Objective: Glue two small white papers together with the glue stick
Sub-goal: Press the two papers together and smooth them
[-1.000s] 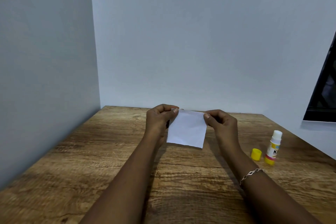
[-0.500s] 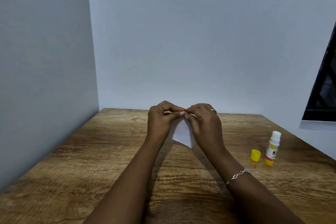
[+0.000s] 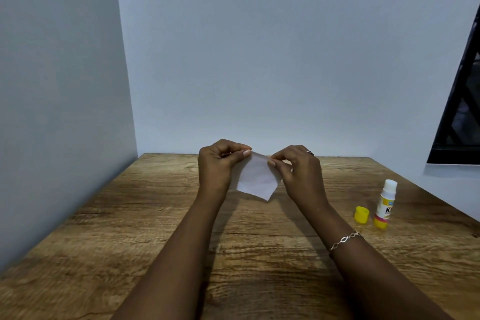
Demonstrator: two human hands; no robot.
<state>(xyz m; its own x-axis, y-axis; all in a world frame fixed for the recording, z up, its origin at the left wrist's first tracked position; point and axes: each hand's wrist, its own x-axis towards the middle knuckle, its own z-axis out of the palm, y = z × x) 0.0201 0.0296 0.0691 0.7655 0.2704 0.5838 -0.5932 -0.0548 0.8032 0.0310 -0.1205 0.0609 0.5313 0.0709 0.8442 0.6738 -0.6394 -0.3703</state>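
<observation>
A small white paper (image 3: pixel 257 178) hangs above the middle of the wooden table (image 3: pixel 155 228), held up by both hands. My left hand (image 3: pixel 218 163) pinches its top left edge between thumb and fingers. My right hand (image 3: pixel 298 169) pinches its top right edge. I cannot tell whether one sheet or two lie together there. The glue stick (image 3: pixel 385 204) stands upright and uncapped at the right of the table, apart from both hands. Its yellow cap (image 3: pixel 361 214) sits just left of it.
Grey walls close in the table at the left and the back. A dark-framed window (image 3: pixel 459 112) is on the right wall. The table's right edge runs close behind the glue stick.
My hands came together over the paper's top edge half a second ago, and have now moved apart again, still pinching it. The glue stick and cap have not moved.
</observation>
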